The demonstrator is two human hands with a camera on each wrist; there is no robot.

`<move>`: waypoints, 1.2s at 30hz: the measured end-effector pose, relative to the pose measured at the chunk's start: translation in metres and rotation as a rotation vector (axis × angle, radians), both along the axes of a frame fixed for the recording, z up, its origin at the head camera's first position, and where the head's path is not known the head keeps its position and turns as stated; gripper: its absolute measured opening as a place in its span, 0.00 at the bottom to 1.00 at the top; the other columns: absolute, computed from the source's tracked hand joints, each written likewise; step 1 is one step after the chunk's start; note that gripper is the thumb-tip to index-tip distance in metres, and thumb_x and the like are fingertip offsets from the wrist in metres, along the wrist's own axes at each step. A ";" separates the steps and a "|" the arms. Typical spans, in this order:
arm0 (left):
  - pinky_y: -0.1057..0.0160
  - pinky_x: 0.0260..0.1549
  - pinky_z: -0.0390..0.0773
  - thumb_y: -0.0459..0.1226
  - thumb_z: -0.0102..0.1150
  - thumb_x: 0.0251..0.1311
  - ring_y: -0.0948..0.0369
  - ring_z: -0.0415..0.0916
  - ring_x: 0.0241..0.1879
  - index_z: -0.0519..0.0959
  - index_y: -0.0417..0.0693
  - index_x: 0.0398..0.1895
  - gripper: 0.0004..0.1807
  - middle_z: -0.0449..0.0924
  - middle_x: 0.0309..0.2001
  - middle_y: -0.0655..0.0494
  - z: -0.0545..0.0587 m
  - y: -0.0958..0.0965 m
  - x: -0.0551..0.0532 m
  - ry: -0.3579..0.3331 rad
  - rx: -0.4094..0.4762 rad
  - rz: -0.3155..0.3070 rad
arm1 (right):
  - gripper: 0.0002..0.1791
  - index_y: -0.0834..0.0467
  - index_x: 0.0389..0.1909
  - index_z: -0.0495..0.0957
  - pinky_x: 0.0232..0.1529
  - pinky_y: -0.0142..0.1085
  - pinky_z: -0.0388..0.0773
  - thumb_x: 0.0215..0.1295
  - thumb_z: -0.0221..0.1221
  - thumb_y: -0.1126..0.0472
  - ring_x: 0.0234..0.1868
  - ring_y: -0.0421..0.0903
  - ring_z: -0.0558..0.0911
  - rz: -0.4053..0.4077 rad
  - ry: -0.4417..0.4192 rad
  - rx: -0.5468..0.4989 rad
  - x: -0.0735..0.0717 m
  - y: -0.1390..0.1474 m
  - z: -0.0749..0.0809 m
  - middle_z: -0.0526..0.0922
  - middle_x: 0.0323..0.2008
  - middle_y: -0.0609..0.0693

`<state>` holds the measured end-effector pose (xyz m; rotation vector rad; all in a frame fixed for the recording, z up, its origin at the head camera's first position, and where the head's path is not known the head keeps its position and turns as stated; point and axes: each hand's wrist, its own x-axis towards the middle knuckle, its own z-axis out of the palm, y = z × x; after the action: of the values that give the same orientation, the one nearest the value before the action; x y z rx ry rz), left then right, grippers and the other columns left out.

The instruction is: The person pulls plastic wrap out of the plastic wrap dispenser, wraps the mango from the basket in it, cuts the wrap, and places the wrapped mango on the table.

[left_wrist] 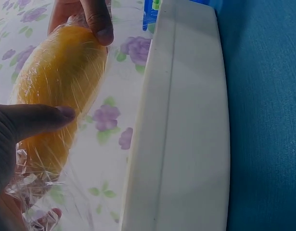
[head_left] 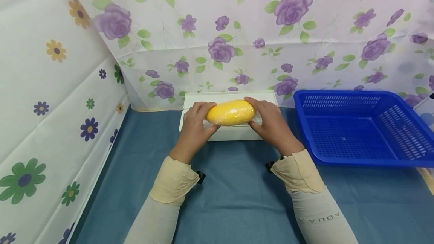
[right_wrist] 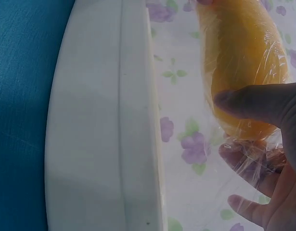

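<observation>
Spanning the gap between two hands, the yellow fruit (head_left: 231,112) lies with its long axis running left to right, roughly in line with the length of the white box (head_left: 234,134) below it. The wrist views show a gap between the two, so the fruit is held up off the box. The left hand (head_left: 194,128) grips the left end and the right hand (head_left: 272,125) the right end; neither is nearer, and both reach in from the near side. Each thumb presses the near face of the fruit, with the other fingers behind and around the end.

In shape the fruit is a plump, rounded oval, smooth and glossy. Clear film (left_wrist: 37,185) covers it, drawn into fine creases along the body and crumpled into loose folds at both ends, near the fingers. The box is long and smooth, with straight seams and a pale panel along its far side. To the right sits a blue plastic basket (head_left: 364,160) with pierced walls and floor. Teal cloth (head_left: 223,199) with soft wrinkles covers the worktop; a flower-print sheet (head_left: 203,6) hangs at the far side.
</observation>
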<state>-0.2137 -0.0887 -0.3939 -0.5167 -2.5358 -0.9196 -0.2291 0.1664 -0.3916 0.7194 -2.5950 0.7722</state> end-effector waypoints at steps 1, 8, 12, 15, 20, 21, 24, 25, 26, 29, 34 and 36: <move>0.40 0.62 0.66 0.39 0.77 0.53 0.49 0.73 0.59 0.75 0.51 0.65 0.34 0.74 0.58 0.48 0.000 0.000 0.000 0.002 0.000 0.000 | 0.43 0.50 0.75 0.65 0.71 0.59 0.62 0.59 0.71 0.64 0.64 0.57 0.75 0.001 0.006 0.000 0.000 0.000 0.000 0.79 0.63 0.56; 0.41 0.62 0.67 0.39 0.77 0.53 0.49 0.73 0.58 0.75 0.51 0.65 0.34 0.74 0.59 0.49 0.005 -0.001 0.002 0.015 0.019 -0.005 | 0.43 0.50 0.74 0.65 0.71 0.58 0.62 0.58 0.72 0.65 0.63 0.56 0.76 0.005 0.043 -0.016 0.002 0.000 0.004 0.80 0.61 0.56; 0.41 0.62 0.67 0.38 0.77 0.53 0.49 0.72 0.59 0.75 0.51 0.65 0.34 0.74 0.59 0.49 0.008 -0.001 0.003 0.016 0.016 -0.005 | 0.43 0.49 0.74 0.65 0.71 0.59 0.62 0.58 0.72 0.65 0.63 0.56 0.76 0.008 0.054 -0.018 0.002 -0.001 0.005 0.80 0.61 0.56; 0.42 0.63 0.66 0.38 0.77 0.53 0.49 0.72 0.59 0.75 0.51 0.64 0.34 0.74 0.59 0.49 0.010 -0.001 0.004 0.020 0.024 -0.008 | 0.44 0.49 0.74 0.65 0.71 0.59 0.62 0.58 0.72 0.65 0.63 0.56 0.75 0.007 0.057 -0.020 0.003 0.000 0.007 0.79 0.61 0.56; 0.41 0.63 0.65 0.37 0.77 0.54 0.50 0.71 0.60 0.76 0.52 0.65 0.33 0.74 0.59 0.49 0.013 -0.002 0.006 0.019 0.041 -0.013 | 0.43 0.49 0.74 0.65 0.70 0.60 0.63 0.58 0.72 0.64 0.63 0.57 0.75 0.002 0.061 -0.017 0.006 0.000 0.010 0.79 0.61 0.56; 0.41 0.63 0.65 0.37 0.76 0.54 0.50 0.71 0.61 0.76 0.52 0.65 0.33 0.74 0.60 0.49 0.013 -0.002 0.006 0.020 0.040 -0.013 | 0.43 0.49 0.75 0.65 0.69 0.60 0.63 0.59 0.72 0.64 0.63 0.57 0.75 0.001 0.064 -0.016 0.007 0.000 0.011 0.79 0.61 0.56; 0.41 0.63 0.65 0.37 0.76 0.54 0.49 0.71 0.61 0.76 0.51 0.65 0.33 0.74 0.60 0.49 0.014 -0.002 0.007 0.028 0.040 -0.015 | 0.43 0.48 0.75 0.65 0.69 0.61 0.64 0.59 0.72 0.64 0.63 0.57 0.75 0.000 0.073 -0.016 0.009 0.000 0.013 0.79 0.61 0.56; 0.42 0.63 0.65 0.37 0.76 0.54 0.49 0.71 0.61 0.76 0.51 0.65 0.33 0.73 0.60 0.49 0.015 -0.002 0.007 0.032 0.040 -0.015 | 0.44 0.48 0.75 0.65 0.69 0.60 0.64 0.59 0.72 0.64 0.63 0.57 0.75 -0.001 0.076 -0.017 0.009 -0.001 0.013 0.79 0.61 0.55; 0.42 0.62 0.65 0.37 0.76 0.54 0.49 0.71 0.61 0.76 0.51 0.65 0.34 0.73 0.60 0.49 0.015 -0.002 0.008 0.037 0.040 -0.014 | 0.44 0.48 0.75 0.65 0.69 0.60 0.64 0.59 0.72 0.64 0.63 0.57 0.75 0.000 0.078 -0.018 0.010 -0.001 0.014 0.79 0.61 0.55; 0.42 0.62 0.65 0.37 0.76 0.54 0.50 0.71 0.61 0.76 0.51 0.65 0.34 0.73 0.60 0.49 0.017 -0.002 0.009 0.046 0.047 -0.017 | 0.44 0.47 0.75 0.65 0.69 0.61 0.64 0.58 0.72 0.64 0.64 0.57 0.75 -0.001 0.085 -0.021 0.011 -0.001 0.015 0.79 0.62 0.55; 0.43 0.63 0.65 0.37 0.77 0.53 0.51 0.70 0.61 0.76 0.52 0.65 0.34 0.73 0.60 0.50 0.018 -0.003 0.011 0.064 0.055 -0.019 | 0.44 0.48 0.75 0.65 0.68 0.61 0.65 0.57 0.73 0.65 0.64 0.57 0.75 -0.010 0.105 -0.022 0.013 -0.001 0.018 0.79 0.61 0.56; 0.43 0.63 0.65 0.37 0.77 0.53 0.51 0.70 0.61 0.76 0.52 0.65 0.34 0.73 0.60 0.50 0.019 -0.003 0.011 0.072 0.055 -0.018 | 0.44 0.48 0.74 0.65 0.68 0.62 0.65 0.57 0.73 0.65 0.64 0.58 0.75 -0.012 0.116 -0.024 0.014 -0.001 0.019 0.79 0.61 0.56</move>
<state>-0.2022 -0.0913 -0.3747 -0.5461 -2.4384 -0.9571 -0.2152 0.1654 -0.3727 0.7186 -2.4804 0.7341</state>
